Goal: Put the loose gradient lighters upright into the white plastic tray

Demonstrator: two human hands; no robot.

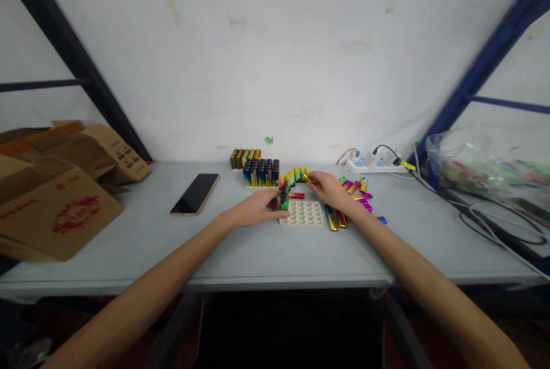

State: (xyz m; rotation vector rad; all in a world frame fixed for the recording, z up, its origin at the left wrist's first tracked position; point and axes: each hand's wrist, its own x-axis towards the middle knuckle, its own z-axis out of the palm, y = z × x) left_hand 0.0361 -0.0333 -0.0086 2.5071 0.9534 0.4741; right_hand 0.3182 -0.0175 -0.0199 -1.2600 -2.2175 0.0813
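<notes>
A white holder (306, 215) with rows of round holes lies on the table. Along its left edge stands a row of green tubes with black tops (284, 199). My left hand (258, 207) is at that edge, thumb in front of the row and fingers behind it, closed around it. My right hand (329, 188), beyond the holder's far right corner, pinches a shiny gold-yellow tube (307, 179). A red tube (296, 195) lies just behind the holder. Loose shiny coloured tubes (332, 219) lie right of it, some partly hidden by my right forearm.
Behind stand a filled block of black-topped tubes (262, 174) and a gold-green block (246, 157). A phone (195, 193) lies left, near cardboard boxes (64, 208). On the right are a power strip (373, 165), loose cables (485, 221) and a clear plastic bag (485, 168).
</notes>
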